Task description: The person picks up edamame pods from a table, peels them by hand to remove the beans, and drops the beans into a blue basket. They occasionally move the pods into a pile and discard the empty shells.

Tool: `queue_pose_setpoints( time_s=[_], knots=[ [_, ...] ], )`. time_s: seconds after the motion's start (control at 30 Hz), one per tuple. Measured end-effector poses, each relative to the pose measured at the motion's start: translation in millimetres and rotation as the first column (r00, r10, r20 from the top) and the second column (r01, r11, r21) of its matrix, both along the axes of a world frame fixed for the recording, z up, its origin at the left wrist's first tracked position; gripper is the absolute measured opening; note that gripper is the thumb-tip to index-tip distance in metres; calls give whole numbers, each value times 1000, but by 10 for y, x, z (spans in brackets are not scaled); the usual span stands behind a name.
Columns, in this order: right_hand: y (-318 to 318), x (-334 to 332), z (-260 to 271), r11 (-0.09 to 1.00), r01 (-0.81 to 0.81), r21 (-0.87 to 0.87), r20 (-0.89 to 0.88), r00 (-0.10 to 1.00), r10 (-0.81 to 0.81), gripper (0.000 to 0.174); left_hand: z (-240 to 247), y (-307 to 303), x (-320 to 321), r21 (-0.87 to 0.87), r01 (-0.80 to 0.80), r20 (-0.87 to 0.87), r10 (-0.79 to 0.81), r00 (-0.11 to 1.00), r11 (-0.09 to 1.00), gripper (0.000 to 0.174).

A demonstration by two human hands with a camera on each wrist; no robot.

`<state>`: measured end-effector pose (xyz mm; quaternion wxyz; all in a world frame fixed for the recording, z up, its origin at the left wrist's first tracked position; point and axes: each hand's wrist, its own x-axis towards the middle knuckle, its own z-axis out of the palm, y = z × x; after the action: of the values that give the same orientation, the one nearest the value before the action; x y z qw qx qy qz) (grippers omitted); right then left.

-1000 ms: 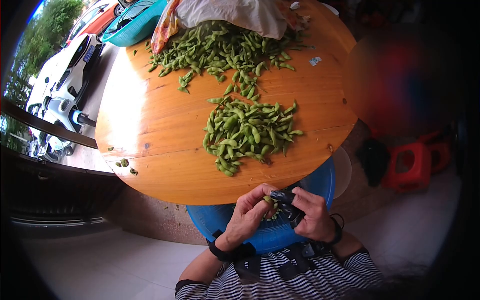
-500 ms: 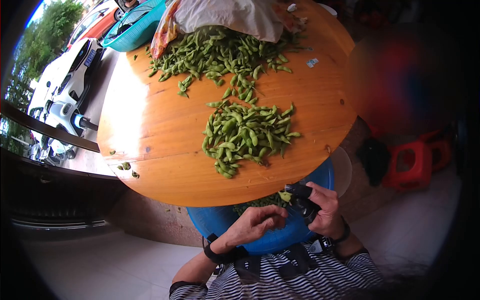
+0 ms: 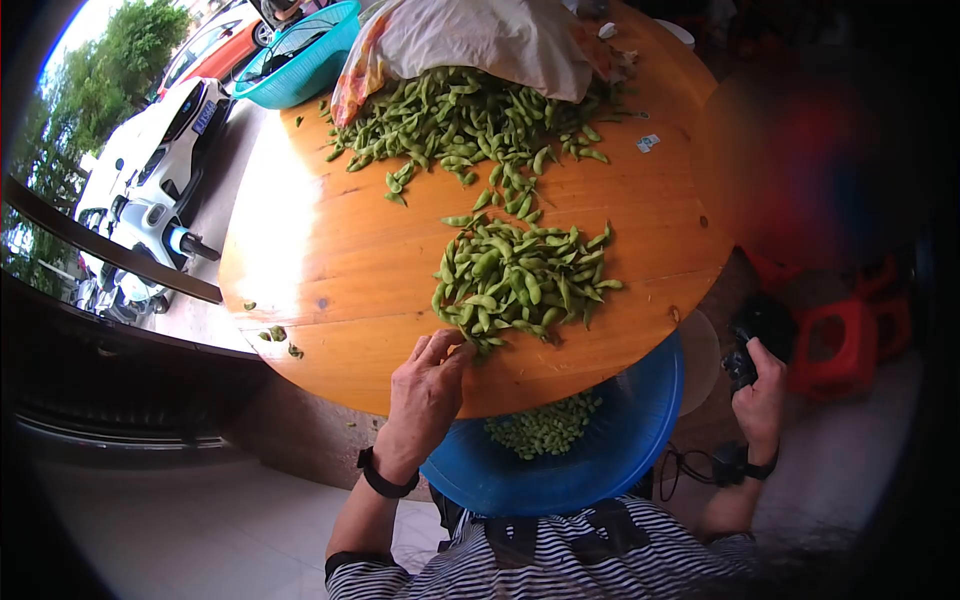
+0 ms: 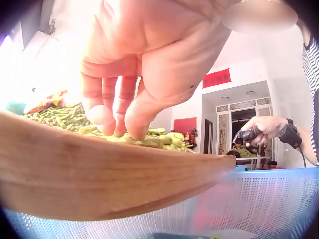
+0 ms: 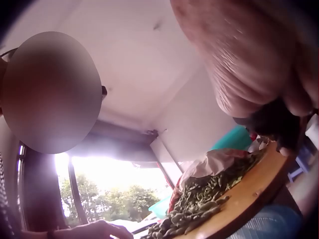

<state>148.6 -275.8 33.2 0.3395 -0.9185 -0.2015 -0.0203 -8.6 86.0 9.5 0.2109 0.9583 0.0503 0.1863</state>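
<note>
A round wooden table (image 3: 330, 270) fills the view, seen from above. At its far side a big heap of green pods (image 3: 470, 120) spills from under a white bag (image 3: 480, 40), and a teal basket (image 3: 300, 60) sits beyond it. A smaller near pile of pods (image 3: 525, 280) lies close to you. Below the table's near edge, against your striped shirt, a blue basin (image 3: 650, 420) holds a small mound of finished pods (image 3: 545, 425).

A second ago your two hands were pressed together over the basin, working one pod against the dark tool. They have since parted. Your left hand (image 3: 425, 390) has gone up onto the table, and its fingers (image 4: 102, 112) now reach down with their tips touching pods at the near edge of the small pile. The fingers are bent but relaxed, and no pod is lifted or closed in them. Your right hand (image 3: 762, 400) has swung out to the right, well clear of basin and table, and is clenched around the dark tool (image 3: 742, 365).

Judging from this, one pod is done and dropped, and you are between pods, with the left hand at the supply.
</note>
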Motion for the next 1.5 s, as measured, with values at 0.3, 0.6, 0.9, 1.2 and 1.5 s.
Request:
queue_pose_setpoints(
  time_s=[0.3, 0.6, 0.9, 1.2, 1.5],
  knots=[
    [845, -295, -31, 841, -439, 316, -161, 849, 503, 35, -27, -127, -62, 21, -37, -10, 37, 999, 999, 26],
    [1188, -492, -243, 748, -317, 583, -435, 657, 616, 45, -9, -776, 18, -463, 5, 25, 7, 1000, 886, 16],
    [1101, -520, -302, 759, -182, 625, -563, 568, 600, 39, -111, -850, 55, -575, -28, 13, 43, 999, 818, 12],
    [1129, -542, -373, 722, -247, 646, -443, 649, 618, 42, -140, -883, 44, -751, -49, -46, 21, 999, 658, 10],
    [994, -477, -570, 408, 304, 861, -438, 33, 898, 41, -62, -705, 30, -917, -207, -109, -285, 952, -340, 12]
  ],
)
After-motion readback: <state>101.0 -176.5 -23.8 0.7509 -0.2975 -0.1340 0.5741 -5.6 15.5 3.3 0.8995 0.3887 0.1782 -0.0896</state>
